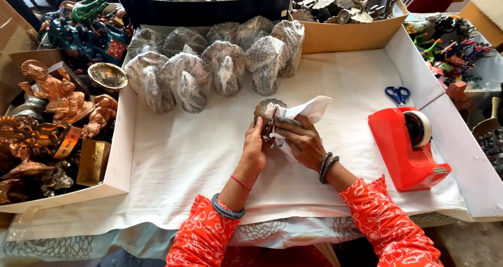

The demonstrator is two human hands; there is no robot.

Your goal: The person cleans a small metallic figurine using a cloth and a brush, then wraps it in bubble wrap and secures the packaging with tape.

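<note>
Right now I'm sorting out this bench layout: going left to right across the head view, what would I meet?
Copper-coloured statues → brass bowl → left hand → right hand holding white cloth → blue scissors → red tape dispenser → colourful figurines.

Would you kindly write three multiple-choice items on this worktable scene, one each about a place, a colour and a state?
1. Where are the scissors?
A. behind the tape dispenser
B. in the blue box
C. under the cloth

2. What colour is the tape dispenser?
A. green
B. red-orange
C. white

3. What are the hands doing?
A. resting flat and empty
B. cutting tape
C. holding a metal ornament with white paper at it

Answers: 1 A, their blue handles lie just beyond it; 2 B, its whole body is that colour; 3 C, the left hand and right hand grip both.
</note>
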